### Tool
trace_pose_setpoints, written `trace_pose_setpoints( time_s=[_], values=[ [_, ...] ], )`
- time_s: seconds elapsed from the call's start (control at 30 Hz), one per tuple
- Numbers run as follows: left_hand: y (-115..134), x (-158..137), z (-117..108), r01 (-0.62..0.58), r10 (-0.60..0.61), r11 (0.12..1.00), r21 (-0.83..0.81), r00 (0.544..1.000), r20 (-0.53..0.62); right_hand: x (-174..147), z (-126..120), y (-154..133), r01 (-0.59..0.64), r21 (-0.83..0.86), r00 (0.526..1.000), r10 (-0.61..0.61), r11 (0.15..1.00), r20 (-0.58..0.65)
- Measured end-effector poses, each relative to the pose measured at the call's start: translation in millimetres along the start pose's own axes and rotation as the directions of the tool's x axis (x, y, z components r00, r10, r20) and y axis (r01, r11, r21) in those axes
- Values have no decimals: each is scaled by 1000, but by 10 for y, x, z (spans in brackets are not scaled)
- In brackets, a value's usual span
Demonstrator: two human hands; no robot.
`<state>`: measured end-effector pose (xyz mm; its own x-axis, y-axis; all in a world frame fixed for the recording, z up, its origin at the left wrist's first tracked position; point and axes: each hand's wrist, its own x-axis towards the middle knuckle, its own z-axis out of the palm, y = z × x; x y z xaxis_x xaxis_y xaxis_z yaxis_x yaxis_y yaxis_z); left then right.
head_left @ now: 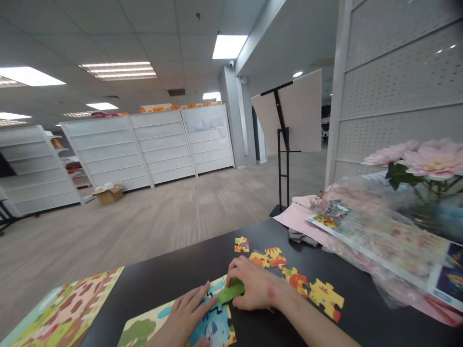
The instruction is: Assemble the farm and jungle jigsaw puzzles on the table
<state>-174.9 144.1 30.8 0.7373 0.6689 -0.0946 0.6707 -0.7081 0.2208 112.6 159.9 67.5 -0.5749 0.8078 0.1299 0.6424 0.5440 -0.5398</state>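
Note:
My right hand [255, 284] pinches a green jigsaw puzzle piece [233, 290] between thumb and fingers at the upper right edge of a partly joined puzzle [213, 327]. The piece seems to touch the puzzle, but I cannot tell whether it is locked in. My left hand [184, 311] lies over the puzzle with its fingers stretched out, pressing on the joined part and hiding much of its middle. Beyond and beside my right hand lie several loose yellow and orange puzzle pieces [327, 296], with one small piece [241, 245] farther off.
On the black table [159, 274], a colourful picture board [75, 303] lies at the left. Plastic-wrapped packages [390, 231], pink paper [296, 221] and pink flowers [434, 161] crowd the right. A black stand [284, 178] rises beyond the table, before white shelves [162, 144].

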Motion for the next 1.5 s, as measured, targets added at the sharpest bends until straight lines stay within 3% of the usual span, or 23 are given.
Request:
trace_pose_setpoints(
  time_s=[0.23, 0.57, 0.9, 1.27, 1.5],
  values=[
    [251, -107, -249, 40, -40, 998, -56, 999, -13, 38, 27, -31, -16, -7, 1000, 16, 1000, -10],
    [214, -117, -182, 36, -42, 997, -70, 995, -87, 45, 46, -41, -40, 11, 999, 41, 999, -21],
    [227, -150, -190, 140, -154, 975, -171, 986, -70, 72, 145, -81, 34, 23, 999, -35, 999, 31],
    [377, -125, -355, 99, -102, 986, -137, 995, -16, 57, 157, -93, 54, 4, 998, -54, 999, 35],
    [395, -131, -389, 102, -106, 981, -165, 994, -15, 65, -84, 89, -38, 60, 976, 50, 997, -211]
  ],
)
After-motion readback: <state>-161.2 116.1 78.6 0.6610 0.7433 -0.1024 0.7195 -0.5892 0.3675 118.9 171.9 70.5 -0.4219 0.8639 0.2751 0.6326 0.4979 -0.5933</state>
